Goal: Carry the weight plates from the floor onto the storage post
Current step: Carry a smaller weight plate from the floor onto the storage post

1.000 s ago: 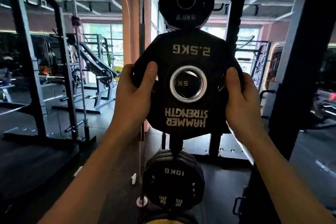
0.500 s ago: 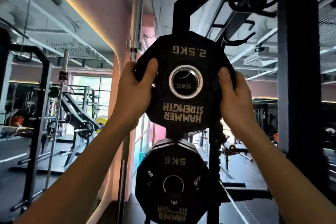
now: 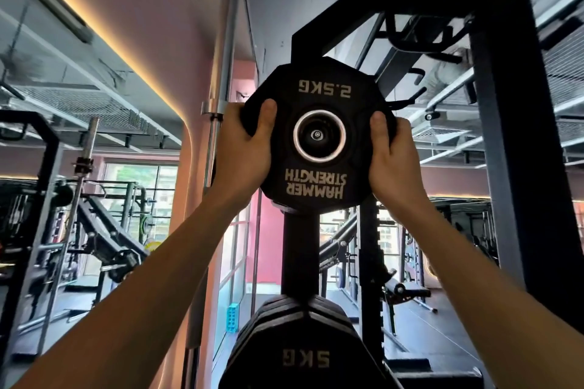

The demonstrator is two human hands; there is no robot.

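At the bottom centre of the frame a stack of 5KG plates (image 3: 306, 354) is sitting on the rack. Above it, the left hand (image 3: 245, 148) and right hand (image 3: 395, 161) are gripping opposite edges of the 2.5KG plate (image 3: 319, 142), thumbs curled over its face. Its ring is lining up with what looks like the storage post (image 3: 317, 135), on the black upright (image 3: 300, 249) behind.

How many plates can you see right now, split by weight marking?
2.5KG plate: 1, held by the left hand and right hand
5KG plate: 1, on the rack below
Total: 2
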